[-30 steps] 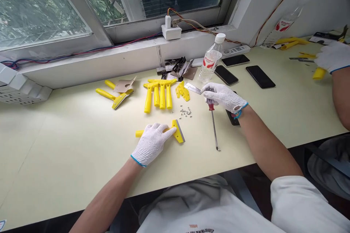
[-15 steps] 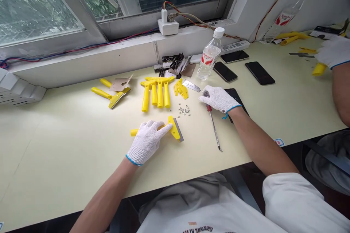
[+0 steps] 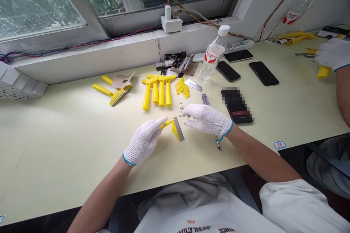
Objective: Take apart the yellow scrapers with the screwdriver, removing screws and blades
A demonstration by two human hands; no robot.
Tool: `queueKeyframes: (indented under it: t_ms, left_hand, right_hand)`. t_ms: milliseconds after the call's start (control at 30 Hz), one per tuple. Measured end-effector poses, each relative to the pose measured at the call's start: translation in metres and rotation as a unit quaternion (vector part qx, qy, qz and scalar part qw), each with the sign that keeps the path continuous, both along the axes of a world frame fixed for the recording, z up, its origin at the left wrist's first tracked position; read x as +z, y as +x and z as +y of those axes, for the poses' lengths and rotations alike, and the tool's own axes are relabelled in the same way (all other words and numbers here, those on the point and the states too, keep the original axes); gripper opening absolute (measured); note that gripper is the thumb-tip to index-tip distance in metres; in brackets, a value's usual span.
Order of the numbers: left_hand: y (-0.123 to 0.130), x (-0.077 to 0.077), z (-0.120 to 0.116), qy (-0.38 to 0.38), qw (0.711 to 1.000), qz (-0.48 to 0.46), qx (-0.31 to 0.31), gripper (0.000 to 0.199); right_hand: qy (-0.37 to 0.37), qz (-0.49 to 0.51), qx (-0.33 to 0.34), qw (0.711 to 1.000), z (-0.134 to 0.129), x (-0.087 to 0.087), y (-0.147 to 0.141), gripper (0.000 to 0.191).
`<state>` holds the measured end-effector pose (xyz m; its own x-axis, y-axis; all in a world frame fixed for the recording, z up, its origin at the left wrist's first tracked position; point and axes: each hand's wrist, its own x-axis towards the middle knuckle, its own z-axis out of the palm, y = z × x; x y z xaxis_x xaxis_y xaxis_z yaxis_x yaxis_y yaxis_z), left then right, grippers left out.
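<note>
My left hand (image 3: 144, 139), in a white glove, is wrapped round the handle of a yellow scraper (image 3: 176, 131) whose grey blade faces right. To the right of that blade is my right hand (image 3: 203, 118), also gloved, with thumb and fingers apart and nothing visible between them. Its fingertips are near small screws (image 3: 181, 108). A screwdriver (image 3: 205, 99) lies partly hidden beneath my right hand, with its handle and tip showing. Behind are several yellow handles (image 3: 161, 93), yellow blade covers (image 3: 182, 87) and loose metal blades (image 3: 193, 84).
Two scrapers (image 3: 113, 94) lie at the left. A water bottle (image 3: 213, 52), black packaging (image 3: 177, 63) and several phones, one nearby (image 3: 237, 105), are at the back and right. Another person's gloved hand (image 3: 332, 54) is at the far right.
My right hand has let go of the screwdriver and moved left towards the scraper. The scraper has turned slightly in my left hand. The nearest phone is now uncovered.
</note>
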<state>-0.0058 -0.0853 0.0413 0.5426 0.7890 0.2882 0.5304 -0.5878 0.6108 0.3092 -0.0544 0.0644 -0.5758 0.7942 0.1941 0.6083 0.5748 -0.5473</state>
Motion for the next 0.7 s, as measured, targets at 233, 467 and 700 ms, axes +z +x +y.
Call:
queueKeyframes:
  t_ms: [233,467,700]
  left_hand:
    - [0.005,0.013,-0.006,-0.263,0.953,-0.151,0.001,0.051]
    - [0.005,0.020,-0.003,-0.400,0.900,-0.171,-0.014,0.059]
    - [-0.007,0.020,0.009,-0.325,0.942,-0.044,0.073,0.055]
  right_hand:
    - [-0.150,0.157,-0.051,0.975,-0.015,-0.001,-0.027,0.021]
    - [-0.307,0.199,-0.023,0.930,-0.014,0.003,-0.031,0.025]
    - [-0.161,-0.075,-0.072,0.981,-0.013,-0.001,-0.023,0.017]
